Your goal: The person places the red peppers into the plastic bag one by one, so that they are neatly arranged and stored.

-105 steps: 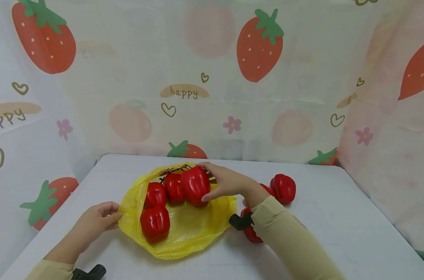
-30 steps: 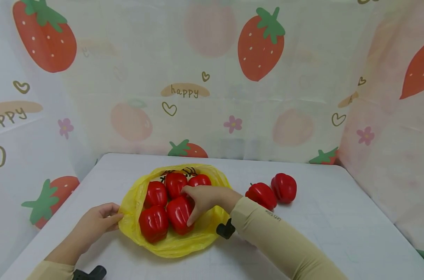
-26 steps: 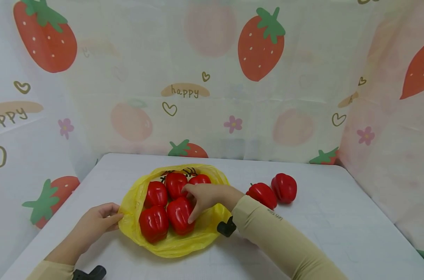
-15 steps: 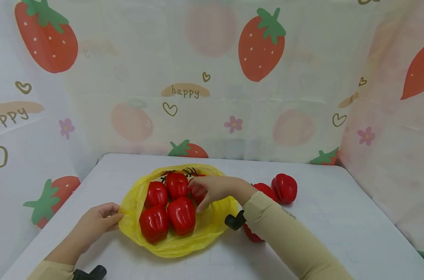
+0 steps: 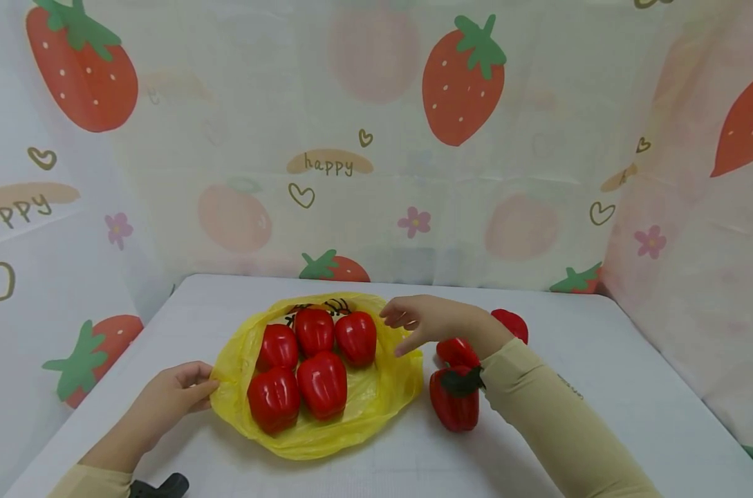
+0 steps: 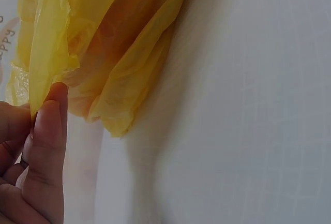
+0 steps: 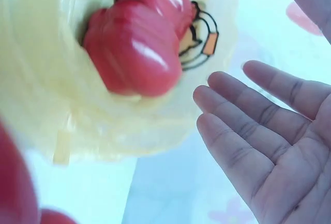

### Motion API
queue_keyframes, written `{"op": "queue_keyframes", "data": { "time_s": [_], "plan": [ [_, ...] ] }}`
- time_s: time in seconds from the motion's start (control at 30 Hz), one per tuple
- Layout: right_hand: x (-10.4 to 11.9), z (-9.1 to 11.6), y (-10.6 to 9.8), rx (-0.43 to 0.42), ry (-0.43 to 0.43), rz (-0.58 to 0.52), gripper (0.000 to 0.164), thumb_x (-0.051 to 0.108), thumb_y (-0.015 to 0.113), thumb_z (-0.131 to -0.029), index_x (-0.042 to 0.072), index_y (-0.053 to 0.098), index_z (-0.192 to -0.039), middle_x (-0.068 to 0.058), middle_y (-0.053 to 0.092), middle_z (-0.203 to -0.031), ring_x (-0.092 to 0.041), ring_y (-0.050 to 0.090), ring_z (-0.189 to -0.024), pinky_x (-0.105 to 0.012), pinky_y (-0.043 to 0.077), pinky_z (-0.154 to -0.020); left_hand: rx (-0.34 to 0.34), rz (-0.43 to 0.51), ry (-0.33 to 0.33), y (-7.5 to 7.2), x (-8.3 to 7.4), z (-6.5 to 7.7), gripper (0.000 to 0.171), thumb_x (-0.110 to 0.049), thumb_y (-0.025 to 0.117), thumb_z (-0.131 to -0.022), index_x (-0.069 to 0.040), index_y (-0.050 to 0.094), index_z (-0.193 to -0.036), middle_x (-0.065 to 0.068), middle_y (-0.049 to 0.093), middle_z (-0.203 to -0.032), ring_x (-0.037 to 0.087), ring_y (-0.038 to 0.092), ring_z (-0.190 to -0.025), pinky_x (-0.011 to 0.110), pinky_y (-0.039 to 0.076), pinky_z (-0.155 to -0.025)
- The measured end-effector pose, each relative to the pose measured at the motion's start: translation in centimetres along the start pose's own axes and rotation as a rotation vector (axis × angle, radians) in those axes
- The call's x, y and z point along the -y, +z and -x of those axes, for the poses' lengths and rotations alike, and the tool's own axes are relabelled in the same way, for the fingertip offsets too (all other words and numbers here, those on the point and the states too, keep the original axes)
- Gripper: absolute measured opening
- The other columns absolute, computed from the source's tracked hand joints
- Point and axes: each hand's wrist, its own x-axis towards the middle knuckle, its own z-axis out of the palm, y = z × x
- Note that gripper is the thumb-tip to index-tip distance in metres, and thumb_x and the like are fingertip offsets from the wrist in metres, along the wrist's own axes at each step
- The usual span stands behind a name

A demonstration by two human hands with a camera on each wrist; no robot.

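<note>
In the head view a yellow plastic bag [image 5: 385,408] lies with its mouth spread open. Several glossy red bell peppers [image 5: 322,385] sit inside it. At the bag's left rim my left hand [image 5: 171,398] pinches the plastic between thumb and fingers; the left wrist view shows this pinch on the yellow film [image 6: 49,43] closely. My right hand [image 5: 435,321] hovers by the right side of the bag, fingers loosely extended and holding nothing. The right wrist view shows its bare palm [image 7: 305,167] beside a bell pepper [image 7: 134,48] in the bag.
To the right of the bag, three more red bell peppers rest on the white table [image 5: 600,387]: a near one [image 5: 453,408], one behind it [image 5: 457,353] and a far one [image 5: 512,324], partly covered by my right arm. A strawberry-print cloth [image 5: 376,207] stands behind.
My right hand has released a bell pepper in the bag and moved right, out over the rim. More peppers lie inside than 3.5 seconds ago. The left hand keeps its place.
</note>
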Motion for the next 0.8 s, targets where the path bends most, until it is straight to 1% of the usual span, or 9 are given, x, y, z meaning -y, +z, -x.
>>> {"op": "queue_keyframes", "data": {
  "time_s": [0.17, 0.27, 0.37, 0.43, 0.6, 0.7, 0.8],
  "plan": [
    [-1.5, 1.9, -0.4, -0.033, 0.007, -0.044, 0.064, 0.027, 0.076, -0.074, 0.012, 0.045, -0.128, -0.005, 0.053, -0.126, -0.024, 0.048, -0.118, -0.038, 0.043, -0.097, -0.002, -0.002, -0.005, 0.0, 0.0, 0.0, 0.038, -0.033, 0.061, -0.087, -0.003, 0.059, -0.109, 0.006, 0.063, -0.104, 0.016, 0.060, -0.085, 0.032, 0.054, -0.077],
    [-2.2, 3.1, -0.5, -0.057, 0.032, -0.036, 0.062, 0.027, 0.076, -0.074, 0.017, 0.047, -0.127, 0.000, 0.055, -0.122, -0.021, 0.049, -0.117, -0.037, 0.044, -0.096, -0.002, -0.002, -0.009, 0.1, 0.0, 0.0, 0.038, -0.034, 0.062, -0.087, -0.003, 0.059, -0.109, 0.006, 0.063, -0.103, 0.016, 0.060, -0.085, 0.033, 0.054, -0.077],
    [-2.8, 4.3, -0.5, -0.076, 0.078, -0.024, 0.061, 0.029, 0.077, -0.072, 0.022, 0.048, -0.125, 0.005, 0.056, -0.119, -0.019, 0.050, -0.115, -0.037, 0.047, -0.092, -0.001, 0.000, -0.012, 0.0, -0.1, 0.0, 0.038, -0.034, 0.061, -0.087, -0.003, 0.059, -0.109, 0.006, 0.063, -0.103, 0.016, 0.060, -0.085, 0.033, 0.054, -0.077],
    [-3.3, 5.1, -0.4, -0.089, 0.104, -0.027, 0.062, 0.029, 0.078, -0.071, 0.024, 0.048, -0.125, 0.005, 0.056, -0.119, -0.019, 0.050, -0.114, -0.036, 0.049, -0.088, -0.001, 0.002, -0.014, 0.0, -0.2, 0.1, 0.037, -0.033, 0.061, -0.087, -0.003, 0.059, -0.109, 0.007, 0.063, -0.103, 0.016, 0.060, -0.085, 0.033, 0.054, -0.077],
    [-4.6, 6.8, -0.3, -0.114, 0.123, -0.065, 0.063, 0.028, 0.078, -0.071, 0.022, 0.047, -0.125, 0.001, 0.056, -0.121, -0.023, 0.048, -0.117, -0.037, 0.051, -0.085, -0.002, -0.002, -0.017, 0.1, -0.3, 0.1, 0.037, -0.033, 0.061, -0.087, -0.003, 0.059, -0.108, 0.007, 0.063, -0.103, 0.016, 0.060, -0.085, 0.033, 0.054, -0.077],
    [-5.2, 7.6, -0.1, -0.123, 0.127, -0.102, 0.065, 0.028, 0.078, -0.070, 0.019, 0.047, -0.126, -0.003, 0.054, -0.125, -0.026, 0.046, -0.119, -0.037, 0.052, -0.083, -0.003, -0.005, -0.014, 0.1, -0.2, -0.1, 0.038, -0.035, 0.061, -0.087, -0.003, 0.059, -0.108, 0.006, 0.063, -0.103, 0.016, 0.060, -0.085, 0.032, 0.054, -0.077],
    [-5.9, 8.4, 0.2, -0.132, 0.114, -0.133, 0.067, 0.028, 0.078, -0.070, 0.015, 0.046, -0.127, -0.007, 0.052, -0.127, -0.028, 0.044, -0.119, -0.037, 0.053, -0.081, -0.004, -0.004, -0.009, 0.1, -0.2, -0.1, 0.038, -0.035, 0.061, -0.087, -0.004, 0.059, -0.108, 0.006, 0.063, -0.102, 0.016, 0.060, -0.085, 0.032, 0.054, -0.077]
  ]
}}
